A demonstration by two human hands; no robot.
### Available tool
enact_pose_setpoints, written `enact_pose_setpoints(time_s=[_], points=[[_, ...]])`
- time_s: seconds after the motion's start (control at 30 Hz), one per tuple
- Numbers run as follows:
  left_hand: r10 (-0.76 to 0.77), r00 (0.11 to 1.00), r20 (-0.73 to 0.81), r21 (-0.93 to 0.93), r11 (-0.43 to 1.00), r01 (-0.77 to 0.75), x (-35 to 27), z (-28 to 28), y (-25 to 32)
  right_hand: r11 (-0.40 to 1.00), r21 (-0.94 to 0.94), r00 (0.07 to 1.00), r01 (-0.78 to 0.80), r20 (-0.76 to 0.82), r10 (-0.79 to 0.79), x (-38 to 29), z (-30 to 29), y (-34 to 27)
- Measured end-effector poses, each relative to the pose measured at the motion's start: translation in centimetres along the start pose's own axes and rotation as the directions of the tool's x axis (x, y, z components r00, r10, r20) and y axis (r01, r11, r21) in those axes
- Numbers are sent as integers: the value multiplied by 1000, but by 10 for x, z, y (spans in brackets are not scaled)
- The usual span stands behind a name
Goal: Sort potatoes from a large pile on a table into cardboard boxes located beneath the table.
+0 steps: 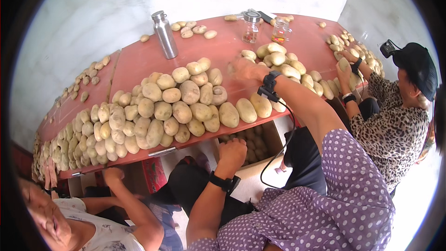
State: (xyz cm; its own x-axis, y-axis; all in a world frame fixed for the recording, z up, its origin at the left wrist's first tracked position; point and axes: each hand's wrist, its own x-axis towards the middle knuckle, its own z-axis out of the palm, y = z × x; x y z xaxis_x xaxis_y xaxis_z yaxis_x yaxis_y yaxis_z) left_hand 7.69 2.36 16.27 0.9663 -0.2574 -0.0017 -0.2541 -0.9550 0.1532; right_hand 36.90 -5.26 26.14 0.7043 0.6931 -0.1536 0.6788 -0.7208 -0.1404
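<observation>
My right hand (pixel 249 69) reaches across the red table (pixel 139 61), between two heaps of potatoes. It is blurred, and its fingertips are too unclear to tell whether they grip anything. Just beyond it lies the smaller potato heap (pixel 278 58). A large potato pile (pixel 163 111) spreads to the left along the front edge, and a row of big potatoes (pixel 247 110) lines the edge below my right forearm. My left hand (pixel 232 151) is curled into a loose fist below the table edge, with nothing seen in it. A cardboard box (pixel 266 162) of potatoes stands beneath it.
A steel bottle (pixel 165 36), a lidded glass jar (pixel 251 28) and a glass mug (pixel 280 30) stand towards the back. At right, a person in a leopard-print top (pixel 390 132) holds a potato (pixel 344 65). Another person (pixel 101 223) sits at left. A black cable (pixel 275 158) hangs from my right wrist.
</observation>
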Motion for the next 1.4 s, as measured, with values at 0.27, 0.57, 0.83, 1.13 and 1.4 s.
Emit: enact_pose_setpoints(time_s=[0.27, 0.57, 0.83, 1.13, 1.4], points=[[-58, 998, 20, 27, 998, 58, 1, 4, -7, 955, -48, 952, -294, -110, 287, 48, -4, 30], [-26, 999, -22, 53, 998, 27, -1, 13, -6, 972, -54, 956, -227, -204, 212, 14, -13, 18], [0, 1000, 13, 56, 998, -1, 0, 4, -3, 996, 42, 990, 83, -121, -77, -82, 4, -24], [27, 999, -18, 46, 999, -26, 0, 2, 7, 952, 202, 941, 229, -296, -164, -50, -5, -29], [-6, 1000, -17, 27, 1000, 6, 2, 0, -2, 940, 253, 967, 227, -175, -186, 70, 8, -59]])
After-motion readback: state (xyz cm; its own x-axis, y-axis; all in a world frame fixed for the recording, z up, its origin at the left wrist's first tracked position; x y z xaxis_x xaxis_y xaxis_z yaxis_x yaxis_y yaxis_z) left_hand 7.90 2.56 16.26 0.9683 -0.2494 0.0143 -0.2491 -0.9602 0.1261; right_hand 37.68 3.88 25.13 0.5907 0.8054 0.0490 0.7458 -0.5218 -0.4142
